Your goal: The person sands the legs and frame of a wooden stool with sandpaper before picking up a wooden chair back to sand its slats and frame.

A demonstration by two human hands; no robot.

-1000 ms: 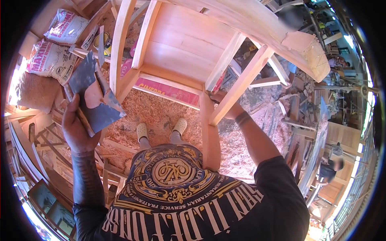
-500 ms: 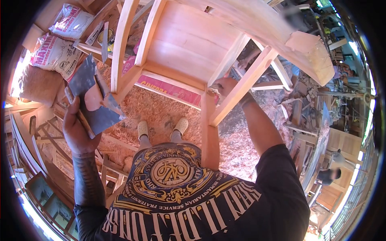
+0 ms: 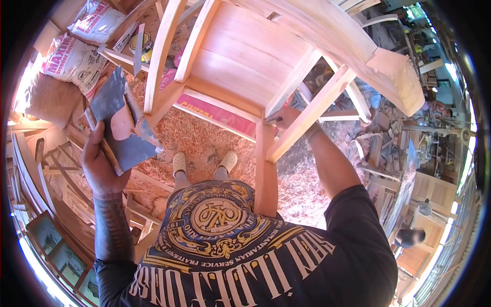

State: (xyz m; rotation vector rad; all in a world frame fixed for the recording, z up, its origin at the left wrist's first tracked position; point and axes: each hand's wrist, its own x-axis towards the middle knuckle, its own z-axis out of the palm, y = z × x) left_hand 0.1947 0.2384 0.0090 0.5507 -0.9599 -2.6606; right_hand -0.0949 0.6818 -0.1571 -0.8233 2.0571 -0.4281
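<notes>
Bare wooden chair (image 3: 245, 66) held up close to the body, sandpaper in the other hand.

The chair stands tilted, one leg (image 3: 266, 169) against the person's shirt, which seems to brace it. The right hand (image 3: 284, 116) reaches in under the seat where leg meets rail; a slanted brace hides most of it, so I cannot tell whether the fingers clamp the wood or only rest there. Left of the chair, the left hand (image 3: 97, 163) is closed around a folded, worn sheet of sandpaper (image 3: 123, 125), raised clear of the wood. Beneath the chair, shavings (image 3: 204, 143) cover the floor; printed sacks (image 3: 76, 56) lie beyond its left side.
</notes>
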